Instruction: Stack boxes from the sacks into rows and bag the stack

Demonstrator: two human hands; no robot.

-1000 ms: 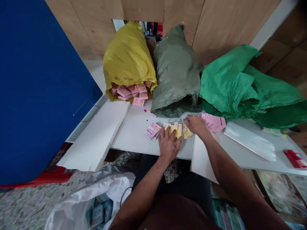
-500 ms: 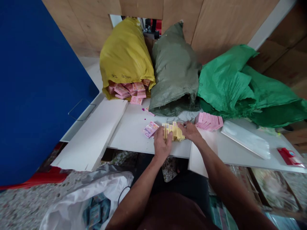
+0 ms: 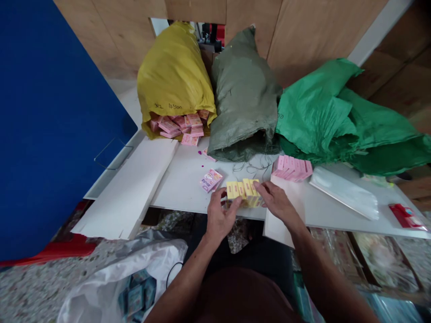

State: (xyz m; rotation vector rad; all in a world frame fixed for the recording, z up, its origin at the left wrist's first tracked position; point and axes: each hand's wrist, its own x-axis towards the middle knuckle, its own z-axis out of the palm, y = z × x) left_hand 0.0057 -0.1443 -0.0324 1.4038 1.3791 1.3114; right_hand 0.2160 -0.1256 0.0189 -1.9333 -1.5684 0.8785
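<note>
A row of small yellow boxes (image 3: 243, 189) stands on edge near the front of the white table, side by side. My left hand (image 3: 220, 215) is curled at the row's left end, with its thumb along the near side. At the right end, the fingers of my right hand (image 3: 276, 197) press against the last boxes. To the left lie small pink-and-purple boxes (image 3: 211, 179), one partly over another. Beyond my right hand, a row of pink boxes (image 3: 292, 168) leans together.
Behind are a yellow sack (image 3: 175, 76) spilling pink boxes, a grey-green sack (image 3: 244, 94) and green sacks (image 3: 316, 112). Clear plastic bags (image 3: 343, 192) and a red packet (image 3: 406, 216) lie right. A white board (image 3: 131, 188) lies left. Below, a white bag (image 3: 168, 260) holds blue packs.
The yellow boxes have tipped, so different printed faces point up, and the row sits slightly nearer me. Both hands have moved a little toward me along with it.
</note>
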